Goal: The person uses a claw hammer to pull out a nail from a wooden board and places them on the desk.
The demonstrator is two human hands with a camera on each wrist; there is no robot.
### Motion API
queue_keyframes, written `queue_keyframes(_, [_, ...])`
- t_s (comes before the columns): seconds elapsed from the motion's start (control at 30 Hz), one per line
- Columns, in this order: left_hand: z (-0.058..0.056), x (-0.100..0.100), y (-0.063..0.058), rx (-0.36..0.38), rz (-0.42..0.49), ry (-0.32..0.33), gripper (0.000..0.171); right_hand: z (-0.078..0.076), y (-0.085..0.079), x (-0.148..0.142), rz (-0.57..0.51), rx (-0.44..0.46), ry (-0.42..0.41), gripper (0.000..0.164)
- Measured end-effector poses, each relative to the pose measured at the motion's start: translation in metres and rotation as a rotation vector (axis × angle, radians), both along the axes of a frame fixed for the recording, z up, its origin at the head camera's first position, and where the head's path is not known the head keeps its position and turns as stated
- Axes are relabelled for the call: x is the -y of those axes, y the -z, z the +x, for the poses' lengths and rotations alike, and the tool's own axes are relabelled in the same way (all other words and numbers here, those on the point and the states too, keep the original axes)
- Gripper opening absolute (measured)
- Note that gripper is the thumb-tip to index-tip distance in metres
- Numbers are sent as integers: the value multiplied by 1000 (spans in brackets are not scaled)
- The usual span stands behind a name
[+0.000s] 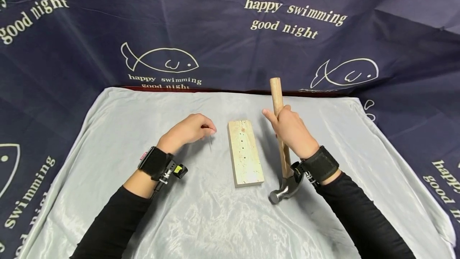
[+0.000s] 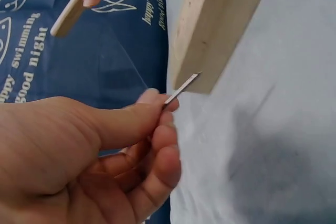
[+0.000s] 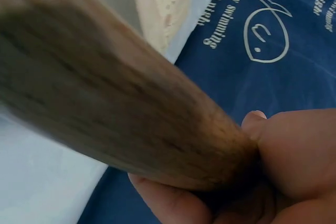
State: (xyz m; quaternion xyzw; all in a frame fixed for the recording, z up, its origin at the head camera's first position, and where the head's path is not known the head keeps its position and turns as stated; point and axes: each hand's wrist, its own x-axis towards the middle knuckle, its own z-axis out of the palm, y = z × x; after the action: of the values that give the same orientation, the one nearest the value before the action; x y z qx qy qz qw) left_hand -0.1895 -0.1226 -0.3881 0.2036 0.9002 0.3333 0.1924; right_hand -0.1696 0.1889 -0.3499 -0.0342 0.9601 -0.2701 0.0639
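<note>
A pale wooden block (image 1: 247, 167) lies lengthwise between the two hands, with a row of several small dark spots along its top. Left of it, my left hand (image 1: 190, 129) pinches a thin metal nail (image 2: 182, 89) between thumb and forefinger. In the left wrist view the nail's tip points toward the block (image 2: 210, 40); from this view I cannot tell whether they touch. On the block's right, my right hand (image 1: 292, 131) grips the wooden handle of a claw hammer (image 1: 276, 91). The steel head hangs near the cloth at the handle's near end. In the right wrist view the handle (image 3: 131, 93) fills much of the picture.
A shiny pale grey cloth (image 1: 201, 219) covers the table and falls in folds at the sides. Behind the table hangs a dark blue curtain (image 1: 223, 31) printed with fish and lettering. Black straps with small cameras sit on both wrists.
</note>
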Motion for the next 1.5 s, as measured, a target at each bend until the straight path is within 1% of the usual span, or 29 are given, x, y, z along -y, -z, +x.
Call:
queue_keyframes(0.07, [0,4,2,54,-5,-12,15,-2,3,-1,16,18,-2,66])
queue_keyframes(0.17, [0,8,4,109,-10,-32,6,-6,7,-2,40,26,-13,68])
queue_keyframes(0.23, [-1,11,6,130,-12,-43,6,-8,8,-2,68,26,-21,69])
queue_keyframes(0.33, [-3,14,8,144,-18,-56,8,-12,9,-1,93,40,-21,70])
queue_keyframes(0.5, [-6,16,12,138,-34,-88,9,-21,13,1,117,108,5,67])
queue_keyframes(0.63, [-6,17,14,139,-27,-111,10,-27,19,2,124,163,23,63])
queue_keyframes(0.9, [-8,18,19,121,-12,-129,11,-34,34,3,122,203,50,59])
queue_keyframes(1.07, [-8,17,26,105,-20,-127,10,-38,48,7,153,254,5,54])
queue_keyframes(1.13, [-8,16,28,102,-34,-128,11,-39,54,9,168,276,-25,56])
queue_keyframes(1.23, [-9,16,34,106,-50,-126,12,-41,60,10,165,310,-38,60])
queue_keyframes(1.37, [-9,17,38,95,-46,-120,13,-42,63,9,174,313,-50,62])
queue_keyframes(1.5, [-8,18,39,89,-17,-120,11,-42,66,10,199,297,-44,61])
